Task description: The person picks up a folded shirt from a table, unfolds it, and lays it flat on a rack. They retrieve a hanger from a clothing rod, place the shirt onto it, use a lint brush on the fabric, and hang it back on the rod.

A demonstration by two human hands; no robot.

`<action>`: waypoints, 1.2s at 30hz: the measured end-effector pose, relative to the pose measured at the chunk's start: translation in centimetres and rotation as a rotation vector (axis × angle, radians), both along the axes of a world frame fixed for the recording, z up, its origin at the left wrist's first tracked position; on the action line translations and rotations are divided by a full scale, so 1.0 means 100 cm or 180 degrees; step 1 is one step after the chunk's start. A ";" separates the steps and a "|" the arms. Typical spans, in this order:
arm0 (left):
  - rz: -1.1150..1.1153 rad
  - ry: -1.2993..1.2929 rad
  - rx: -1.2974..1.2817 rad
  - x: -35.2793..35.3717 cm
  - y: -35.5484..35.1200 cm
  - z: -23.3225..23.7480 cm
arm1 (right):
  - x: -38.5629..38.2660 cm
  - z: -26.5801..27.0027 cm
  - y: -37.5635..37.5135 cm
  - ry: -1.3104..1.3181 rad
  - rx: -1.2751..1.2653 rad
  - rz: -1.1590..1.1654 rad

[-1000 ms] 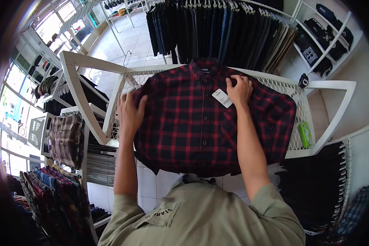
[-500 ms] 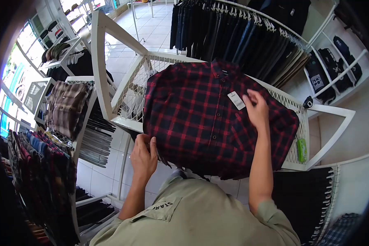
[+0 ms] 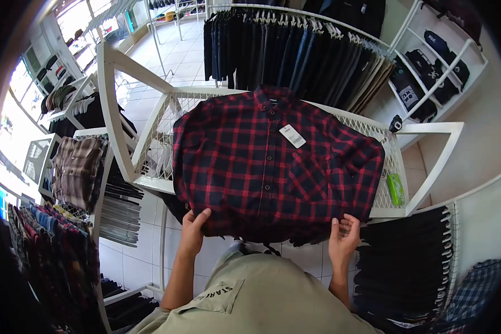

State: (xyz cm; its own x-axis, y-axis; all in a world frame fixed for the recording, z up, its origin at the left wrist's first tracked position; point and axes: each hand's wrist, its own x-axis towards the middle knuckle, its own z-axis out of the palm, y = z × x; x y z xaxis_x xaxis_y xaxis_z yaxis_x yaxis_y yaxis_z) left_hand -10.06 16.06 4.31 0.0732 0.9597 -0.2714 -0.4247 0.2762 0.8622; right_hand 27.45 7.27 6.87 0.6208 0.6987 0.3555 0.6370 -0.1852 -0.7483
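A red and black plaid shirt lies front up and spread out on a white mesh rack, its collar at the far side. A white price tag rests on its chest beside the buttons. My left hand holds the near left edge of the shirt, thumb on top and the other fingers partly hidden. At the near right edge, my right hand grips the cloth between thumb and fingers. The near hem hangs over the rack's front.
A green packet lies on the mesh at right. Trousers hang behind the rack. Folded brown plaid shirts and hanging shirts are on the left. Bags fill a white shelf at far right. Black garments hang near right.
My right hand has moved from beside the price tag down to the shirt's near right edge. My left hand stays at the near left edge. The camera view has shifted slightly.
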 end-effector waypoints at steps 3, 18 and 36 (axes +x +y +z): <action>-0.0164 -0.1273 -0.0365 0.008 0.000 0.026 | -0.006 0.008 0.005 0.0143 -0.0111 -0.0127; 0.0332 -0.1568 -0.0092 0.021 -0.016 0.003 | -0.008 0.012 0.016 -0.0382 0.0120 -0.0063; 0.0994 0.0786 0.0523 -0.013 -0.014 0.036 | 0.019 0.012 0.018 -0.0443 0.0378 0.0009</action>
